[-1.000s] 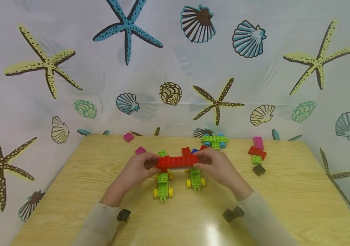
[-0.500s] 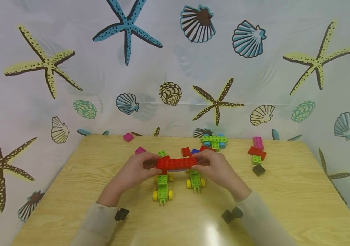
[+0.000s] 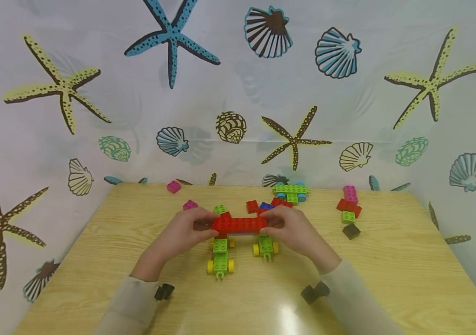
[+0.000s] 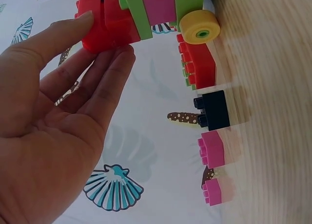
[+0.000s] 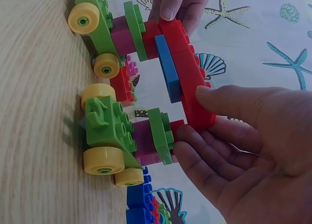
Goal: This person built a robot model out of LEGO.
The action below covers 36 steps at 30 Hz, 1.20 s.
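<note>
A long red brick beam (image 3: 240, 225) spans two brick towers, gripped at both ends. My left hand (image 3: 183, 232) pinches its left end, thumb on one side and fingers on the other. At the right end my right hand (image 3: 294, 230) holds it the same way, fingertips by the small red brick atop that tower. A blue brick (image 5: 168, 70) sits under the beam's middle. Purple bricks (image 5: 144, 138) and green plates (image 5: 160, 135) make up the towers. Beneath them are a left green wheeled base (image 3: 220, 265) and a right green wheeled base (image 3: 265, 246), both with yellow wheels.
Behind stands a green base with blue wheels (image 3: 291, 190). Loose red (image 3: 252, 206) and blue bricks (image 3: 266, 205) lie before it. Pink bricks (image 3: 174, 186) are back left; pink, red, green and black bricks (image 3: 351, 231) line the right. A shell-patterned cloth (image 3: 229, 83) hangs behind.
The red beam has shifted slightly left and a little toward me, both hands moving with it. The wheeled bases have hardly moved.
</note>
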Motion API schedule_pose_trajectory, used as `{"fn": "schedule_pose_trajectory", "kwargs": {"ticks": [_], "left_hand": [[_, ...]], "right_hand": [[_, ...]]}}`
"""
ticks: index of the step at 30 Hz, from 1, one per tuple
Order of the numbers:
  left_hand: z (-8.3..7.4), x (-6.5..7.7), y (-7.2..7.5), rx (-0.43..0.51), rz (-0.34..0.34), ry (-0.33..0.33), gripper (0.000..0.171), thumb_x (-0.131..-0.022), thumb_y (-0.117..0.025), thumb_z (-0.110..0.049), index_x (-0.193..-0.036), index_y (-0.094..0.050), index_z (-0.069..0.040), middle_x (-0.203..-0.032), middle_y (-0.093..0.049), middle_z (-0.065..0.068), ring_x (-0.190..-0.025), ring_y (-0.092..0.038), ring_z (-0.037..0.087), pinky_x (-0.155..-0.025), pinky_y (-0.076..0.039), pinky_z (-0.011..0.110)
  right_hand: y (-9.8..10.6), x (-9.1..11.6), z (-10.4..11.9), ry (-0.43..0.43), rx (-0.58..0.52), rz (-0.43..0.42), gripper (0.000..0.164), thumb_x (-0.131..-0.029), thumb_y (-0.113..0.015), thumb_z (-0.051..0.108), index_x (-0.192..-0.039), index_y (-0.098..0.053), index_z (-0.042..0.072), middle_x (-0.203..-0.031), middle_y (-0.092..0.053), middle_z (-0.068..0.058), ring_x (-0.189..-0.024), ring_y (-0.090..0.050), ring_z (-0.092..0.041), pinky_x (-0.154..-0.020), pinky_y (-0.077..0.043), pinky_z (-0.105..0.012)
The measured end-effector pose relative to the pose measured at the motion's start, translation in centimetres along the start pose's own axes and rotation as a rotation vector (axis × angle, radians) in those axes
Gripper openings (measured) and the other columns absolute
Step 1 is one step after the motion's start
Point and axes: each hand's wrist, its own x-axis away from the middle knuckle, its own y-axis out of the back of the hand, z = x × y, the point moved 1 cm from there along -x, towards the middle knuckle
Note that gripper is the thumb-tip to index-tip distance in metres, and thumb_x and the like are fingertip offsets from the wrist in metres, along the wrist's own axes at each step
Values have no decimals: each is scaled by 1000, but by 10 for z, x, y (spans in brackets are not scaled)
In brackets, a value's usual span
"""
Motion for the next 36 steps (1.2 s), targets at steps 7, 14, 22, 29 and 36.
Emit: {"fn": "schedule_pose_trajectory", "kwargs": {"ticks": [7,14,22,29,36], "left_hand": [[1,0,0,2,-5,7,33,-102,-84,-17,-134,-80,-10,-128,-79,8,-115,-78,23,-103,-68,43],[2,0,-1,-4,-10,21,32,-101,-85,-18,-133,-80,-11,-128,-79,8,-115,-77,24,-103,-68,44],[2,-1,-1,-8,-10,43,34,-101,-85,-18,-134,-81,-12,-129,-80,8,-115,-76,24,-102,-68,44],[-2,-1,1,-28,-9,64,34,-99,-87,-19,-132,-81,-12,-128,-80,7,-112,-75,23,-101,-69,43],[-3,0,1,-42,-2,62,34,-99,-87,-19,-132,-82,-11,-129,-80,9,-112,-75,22,-100,-69,42]], "right_hand": [[0,0,-2,-5,3,-2,36,-102,-83,19,-136,-78,8,-124,-80,-6,-108,-77,-19,-100,-67,-40],[-1,1,-2,-4,-2,0,35,-103,-83,19,-136,-78,8,-123,-79,-6,-108,-76,-19,-101,-67,-41],[-1,1,-1,6,7,2,36,-103,-83,19,-136,-78,8,-124,-79,-7,-108,-76,-19,-101,-67,-41],[1,1,0,14,17,7,35,-102,-83,19,-135,-78,7,-123,-80,-7,-108,-76,-19,-101,-67,-42],[0,2,-2,1,23,12,35,-103,-83,19,-136,-77,8,-124,-79,-6,-108,-76,-19,-102,-67,-42]]}}
